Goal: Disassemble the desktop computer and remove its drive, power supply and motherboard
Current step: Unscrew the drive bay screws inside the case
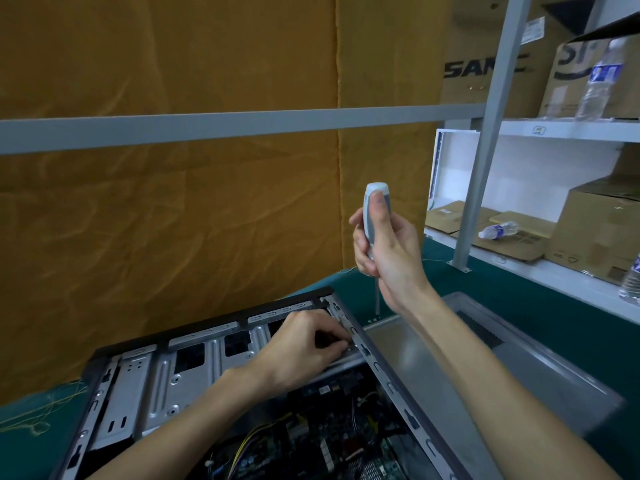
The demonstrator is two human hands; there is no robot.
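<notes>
Right hand (384, 251) is raised above the case, fingers wrapped round the pale handle of a screwdriver (373, 220), which stands almost upright with its thin shaft pointing down towards the green surface (540, 306). Left hand (304, 348) reaches into the open case (145, 382), fingers curled and pinched together at the metal frame near the far right corner; what they pinch is too small to make out. Case lies on its side on the surface, open side up, with its bare metal drive bays at the far end and the motherboard (332, 441) with yellow and black wires in the near part, under the left forearm. Just beside the case on the right lies a grey side panel (485, 368), flat, with a vent grille. Behind hangs a mustard cloth (173, 202). At the right stands a white shelf (571, 129) with cardboard boxes (595, 230) and water bottles (601, 84), one bottle lying on its side.
</notes>
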